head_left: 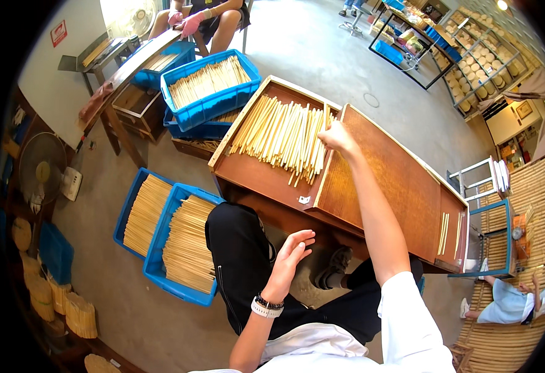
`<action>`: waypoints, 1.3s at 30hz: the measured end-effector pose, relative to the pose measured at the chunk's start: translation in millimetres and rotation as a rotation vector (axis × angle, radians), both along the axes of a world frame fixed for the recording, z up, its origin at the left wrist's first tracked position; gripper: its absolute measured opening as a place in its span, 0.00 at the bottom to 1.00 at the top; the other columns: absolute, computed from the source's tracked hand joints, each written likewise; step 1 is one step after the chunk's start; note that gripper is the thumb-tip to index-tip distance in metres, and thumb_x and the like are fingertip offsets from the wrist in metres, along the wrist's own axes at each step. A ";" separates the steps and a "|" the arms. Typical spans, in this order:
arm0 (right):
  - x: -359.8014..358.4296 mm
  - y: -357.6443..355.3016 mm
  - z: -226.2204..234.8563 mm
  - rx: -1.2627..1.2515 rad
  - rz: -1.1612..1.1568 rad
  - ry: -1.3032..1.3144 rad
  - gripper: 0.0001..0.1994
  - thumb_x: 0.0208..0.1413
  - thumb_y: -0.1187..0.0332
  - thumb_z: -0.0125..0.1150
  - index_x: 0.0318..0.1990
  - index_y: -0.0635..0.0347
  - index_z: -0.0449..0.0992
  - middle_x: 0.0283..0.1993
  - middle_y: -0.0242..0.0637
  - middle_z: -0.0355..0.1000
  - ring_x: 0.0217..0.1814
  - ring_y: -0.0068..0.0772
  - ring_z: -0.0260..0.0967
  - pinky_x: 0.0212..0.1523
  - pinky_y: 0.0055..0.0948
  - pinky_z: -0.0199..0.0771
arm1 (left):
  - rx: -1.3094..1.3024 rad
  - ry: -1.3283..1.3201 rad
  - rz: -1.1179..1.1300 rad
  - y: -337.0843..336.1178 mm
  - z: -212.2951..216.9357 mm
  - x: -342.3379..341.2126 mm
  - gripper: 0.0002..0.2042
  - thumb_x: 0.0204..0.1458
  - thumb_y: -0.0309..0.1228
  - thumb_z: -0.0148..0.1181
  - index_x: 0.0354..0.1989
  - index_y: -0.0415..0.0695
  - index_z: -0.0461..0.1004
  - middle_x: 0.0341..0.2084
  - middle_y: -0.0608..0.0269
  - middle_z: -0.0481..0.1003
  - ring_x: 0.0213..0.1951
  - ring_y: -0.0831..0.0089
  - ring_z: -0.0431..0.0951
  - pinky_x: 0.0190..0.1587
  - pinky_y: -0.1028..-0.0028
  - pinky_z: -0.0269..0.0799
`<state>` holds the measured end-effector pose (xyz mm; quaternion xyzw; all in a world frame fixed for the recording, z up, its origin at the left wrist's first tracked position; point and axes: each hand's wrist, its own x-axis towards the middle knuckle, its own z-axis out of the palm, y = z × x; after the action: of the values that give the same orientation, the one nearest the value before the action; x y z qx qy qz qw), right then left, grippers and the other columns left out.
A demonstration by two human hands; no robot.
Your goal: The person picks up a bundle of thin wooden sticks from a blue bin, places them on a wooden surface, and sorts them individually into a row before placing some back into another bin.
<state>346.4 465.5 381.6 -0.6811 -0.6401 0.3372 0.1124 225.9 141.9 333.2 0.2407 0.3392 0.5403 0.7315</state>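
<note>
A low wooden table (384,168) with a raised rim stands in front of me. In its left compartment lies a loose layer of pale bamboo sticks (279,133), roughly side by side. At the right edge of that layer, by the divider, my right hand (339,138) is closed on what looks like one bamboo stick (326,115); its fingertips are partly hidden. My left hand (291,256) hovers above my lap, fingers stretched out, holding nothing. Several thin sticks (443,233) lie apart at the table's right end.
Two blue crates of sticks (188,242) stand on the floor to my left. Another blue crate (207,84) is stacked beyond the table's left corner. A person in pink gloves (192,23) sits at a narrow bench (129,68). A fan (41,166) stands far left.
</note>
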 end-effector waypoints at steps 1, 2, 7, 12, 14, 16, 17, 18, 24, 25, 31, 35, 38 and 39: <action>0.1 9.6 -13.0 0.022 -0.015 -0.018 0.07 0.44 0.73 0.56 0.20 0.68 0.72 0.21 0.42 0.71 0.24 0.31 0.71 0.28 0.32 0.72 | 0.005 0.000 -0.010 0.4 2.0 0.5 0.17 0.65 0.32 0.45 0.61 0.41 0.65 0.59 0.59 0.67 0.62 0.68 0.66 0.63 0.68 0.60; -7.4 13.6 -18.6 0.039 -0.018 -0.031 0.08 0.43 0.72 0.57 0.21 0.70 0.74 0.23 0.48 0.74 0.26 0.36 0.74 0.30 0.36 0.75 | 0.006 0.005 -0.009 -0.5 2.9 -0.9 0.17 0.65 0.32 0.45 0.61 0.41 0.65 0.59 0.59 0.67 0.62 0.68 0.66 0.63 0.68 0.60; -22.6 15.3 -40.6 0.197 -0.031 -0.167 0.10 0.41 0.77 0.53 0.29 0.74 0.78 0.34 0.62 0.76 0.39 0.53 0.78 0.40 0.45 0.78 | -0.008 0.033 -0.012 -4.5 -1.7 -6.5 0.17 0.65 0.32 0.45 0.60 0.41 0.65 0.59 0.59 0.68 0.62 0.69 0.66 0.62 0.68 0.61; -21.9 20.6 -55.8 0.224 -0.036 -0.203 0.12 0.44 0.79 0.51 0.35 0.75 0.78 0.37 0.66 0.75 0.41 0.58 0.78 0.41 0.46 0.80 | -0.020 0.037 0.000 -4.6 -3.6 -9.1 0.17 0.65 0.32 0.44 0.60 0.42 0.65 0.59 0.59 0.68 0.61 0.69 0.67 0.62 0.68 0.61; -19.9 18.8 -57.9 0.317 -0.059 -0.252 0.17 0.47 0.80 0.50 0.46 0.80 0.72 0.40 0.65 0.75 0.40 0.57 0.78 0.41 0.45 0.81 | -0.007 0.034 0.002 -4.1 -4.3 -6.5 0.17 0.65 0.32 0.44 0.61 0.41 0.65 0.59 0.59 0.68 0.61 0.69 0.67 0.62 0.68 0.62; -16.8 16.6 -51.0 0.331 -0.035 -0.208 0.19 0.49 0.79 0.50 0.50 0.81 0.68 0.42 0.65 0.74 0.40 0.56 0.77 0.40 0.45 0.81 | -0.003 -0.002 0.016 -1.0 0.1 -6.1 0.18 0.65 0.32 0.44 0.62 0.41 0.64 0.59 0.59 0.67 0.61 0.69 0.67 0.62 0.68 0.62; -17.0 13.2 -45.3 0.337 -0.021 -0.184 0.21 0.50 0.79 0.50 0.52 0.82 0.66 0.43 0.65 0.74 0.40 0.56 0.77 0.40 0.45 0.81 | -0.003 -0.020 0.025 1.0 2.3 -6.3 0.18 0.65 0.32 0.45 0.62 0.41 0.64 0.60 0.59 0.67 0.61 0.69 0.67 0.62 0.68 0.62; -17.1 3.4 -44.0 0.468 -0.036 -0.139 0.20 0.51 0.76 0.50 0.52 0.80 0.67 0.43 0.64 0.73 0.43 0.55 0.76 0.45 0.44 0.80 | -0.010 -0.046 0.050 3.3 1.9 -5.7 0.19 0.65 0.33 0.45 0.63 0.40 0.63 0.60 0.58 0.67 0.61 0.68 0.67 0.62 0.67 0.62; -0.5 -50.0 -16.5 0.595 0.108 0.024 0.11 0.53 0.72 0.55 0.41 0.71 0.75 0.41 0.52 0.75 0.42 0.47 0.75 0.45 0.39 0.75 | -0.021 -0.170 0.199 34.7 -16.8 -7.0 0.24 0.67 0.38 0.42 0.67 0.38 0.56 0.66 0.58 0.60 0.67 0.66 0.59 0.69 0.64 0.53; 6.3 -62.9 -12.3 0.623 0.124 0.061 0.10 0.54 0.72 0.56 0.40 0.70 0.76 0.40 0.50 0.75 0.41 0.45 0.75 0.43 0.39 0.75 | -0.047 -0.198 0.222 43.5 -23.5 -6.4 0.25 0.67 0.39 0.42 0.68 0.38 0.55 0.67 0.58 0.58 0.68 0.66 0.57 0.69 0.63 0.51; 40.8 -155.0 6.2 0.579 0.184 0.219 0.06 0.53 0.75 0.59 0.38 0.65 0.77 0.37 0.45 0.75 0.38 0.39 0.75 0.41 0.33 0.75 | -0.122 -0.312 0.256 94.0 -43.2 -0.2 0.35 0.67 0.48 0.39 0.72 0.36 0.37 0.73 0.53 0.40 0.73 0.63 0.41 0.73 0.65 0.39; 67.4 -198.9 8.7 0.596 0.167 0.213 0.06 0.54 0.75 0.59 0.39 0.64 0.77 0.38 0.44 0.75 0.38 0.39 0.75 0.40 0.33 0.75 | -0.107 -0.318 0.266 117.4 -50.0 13.0 0.37 0.66 0.50 0.37 0.73 0.39 0.33 0.74 0.55 0.35 0.74 0.65 0.35 0.74 0.65 0.34; 80.8 -219.7 5.4 0.556 0.116 0.272 0.06 0.54 0.76 0.59 0.39 0.64 0.77 0.38 0.42 0.75 0.39 0.37 0.75 0.40 0.31 0.76 | -0.084 -0.283 0.269 131.5 -52.0 22.8 0.38 0.66 0.51 0.37 0.72 0.39 0.31 0.74 0.55 0.33 0.74 0.65 0.33 0.74 0.65 0.32; 82.5 -225.4 3.6 0.545 0.098 0.296 0.06 0.55 0.76 0.59 0.39 0.64 0.77 0.38 0.42 0.75 0.39 0.36 0.76 0.40 0.30 0.76 | -0.082 -0.279 0.269 134.4 -52.4 24.6 0.38 0.66 0.51 0.37 0.72 0.39 0.31 0.74 0.55 0.33 0.74 0.65 0.33 0.74 0.65 0.32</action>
<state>429.0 240.1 385.2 -0.5376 -0.7158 0.2536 0.3665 250.5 276.3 280.8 0.0860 0.2856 0.6471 0.7016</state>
